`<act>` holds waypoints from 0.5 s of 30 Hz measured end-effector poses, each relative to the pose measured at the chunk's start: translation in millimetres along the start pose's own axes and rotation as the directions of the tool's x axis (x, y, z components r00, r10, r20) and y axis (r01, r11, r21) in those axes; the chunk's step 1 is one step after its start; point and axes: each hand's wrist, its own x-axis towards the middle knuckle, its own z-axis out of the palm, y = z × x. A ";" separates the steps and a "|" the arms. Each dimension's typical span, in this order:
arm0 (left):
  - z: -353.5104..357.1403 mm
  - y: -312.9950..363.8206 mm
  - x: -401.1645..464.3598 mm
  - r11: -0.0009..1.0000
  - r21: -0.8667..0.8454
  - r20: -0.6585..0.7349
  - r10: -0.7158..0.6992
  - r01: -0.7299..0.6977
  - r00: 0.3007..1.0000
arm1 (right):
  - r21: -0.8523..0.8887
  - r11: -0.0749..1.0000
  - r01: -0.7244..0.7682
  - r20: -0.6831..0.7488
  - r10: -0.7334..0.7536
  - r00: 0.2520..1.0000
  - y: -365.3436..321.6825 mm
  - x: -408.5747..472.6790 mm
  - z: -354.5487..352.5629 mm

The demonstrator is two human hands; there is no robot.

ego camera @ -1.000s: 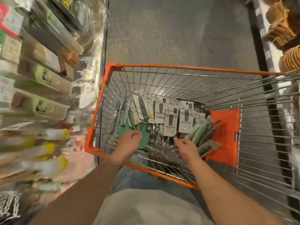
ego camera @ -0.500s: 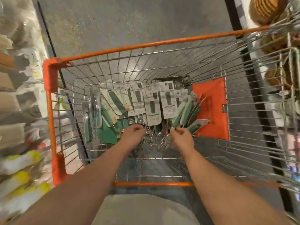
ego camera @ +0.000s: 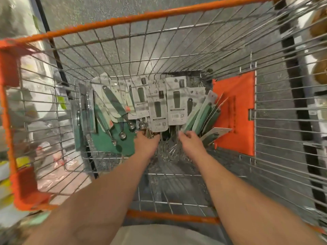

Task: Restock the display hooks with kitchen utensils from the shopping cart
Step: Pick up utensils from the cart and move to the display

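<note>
Blurred shelf stock filled the far left, seen through the wire side of the shopping cart, whose orange rim ran round the whole basket. On the cart floor the kitchen utensils lay in a loose row. Furthest left stood clear-fronted packs, then green-handled measuring spoons on pale cards, their steel bowls lying over a dark green flat piece.

The left hand reached down beside those spoon bowls, its fingers curled under and apparently closed on a bunch of thin metal pieces at the foot of the carded whisks; motion blur made it hard to be sure just what it gripped. The whisk cards, white with dark handle pictures, stood in the middle of the row against the far wire wall, and their wire loops showed between the two wrists.

The right hand lay just beside the left, fingers bent down into the same wire tangle; whether it held anything could not be told. To its right a fan of green-handled carded tools leaned against an orange plastic flap on the cart's right wall. Beyond the wire, woven brown goods sat on a shelf.
</note>
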 end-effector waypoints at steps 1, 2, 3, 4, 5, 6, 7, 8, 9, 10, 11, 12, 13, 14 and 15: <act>4.8 -1.0 2.9 1.000 -0.011 -0.004 -0.015 0.015 1.000 | -0.003 1.000 -0.003 0.020 0.003 1.000 0.1 1.0 1.6; 9.2 -1.1 3.3 0.999 -0.037 0.002 -0.039 0.040 0.999 | -0.011 1.000 -0.012 0.042 0.013 0.999 1.1 2.3 4.1; 13.6 -1.0 5.2 0.996 -0.064 0.007 -0.054 0.054 0.999 | -0.025 1.000 -0.010 0.056 0.011 0.998 1.2 2.5 6.2; 17.0 -0.1 7.2 0.993 -0.091 0.015 -0.073 0.074 0.997 | -0.034 0.999 -0.005 0.069 0.008 0.998 2.3 3.2 9.0; 20.7 1.4 9.1 0.991 -0.103 0.022 -0.088 0.090 0.996 | -0.038 0.999 0.004 0.074 -0.001 0.997 3.7 4.0 11.0; 22.5 2.9 10.8 0.987 -0.119 0.029 -0.106 0.109 0.994 | -0.033 0.999 0.006 0.069 -0.004 0.998 5.0 4.8 13.2; 24.7 2.9 13.9 0.982 -0.139 0.044 -0.121 0.126 0.992 | -0.031 0.999 0.013 0.062 -0.011 0.998 5.5 5.6 14.5; 25.4 2.8 15.5 0.976 -0.160 0.071 -0.140 0.150 0.988 | -0.034 0.999 0.015 0.059 -0.013 0.998 6.7 7.3 15.7; 27.4 0.5 19.1 0.970 -0.181 0.092 -0.145 0.159 0.985 | -0.042 0.999 0.018 0.063 -0.015 0.998 6.7 8.4 16.5; 28.2 -0.3 19.3 0.967 -0.192 0.118 -0.145 0.166 0.982 | -0.048 0.999 0.019 0.069 -0.016 0.997 7.2 10.5 17.3; 29.2 -2.8 20.6 0.965 -0.202 0.139 -0.139 0.165 0.981 | -0.047 0.999 0.021 0.075 -0.017 0.997 7.3 11.5 17.9; 30.2 -5.0 22.0 0.963 -0.211 0.156 -0.138 0.169 0.978 | -0.039 0.999 0.018 0.079 -0.014 0.997 8.2 13.2 18.3; 30.4 -6.6 23.0 0.960 -0.224 0.168 -0.135 0.171 0.977 | -0.029 0.999 0.016 0.084 -0.014 0.996 8.7 13.7 18.2; 29.8 -5.7 21.6 0.957 -0.233 0.177 -0.134 0.173 0.975 | -0.018 1.000 0.014 0.090 -0.012 0.996 9.0 14.2 18.2; 28.4 -5.2 20.6 0.956 -0.240 0.182 -0.126 0.169 0.975 | -0.011 1.000 0.014 0.096 -0.013 0.995 9.8 13.9 18.4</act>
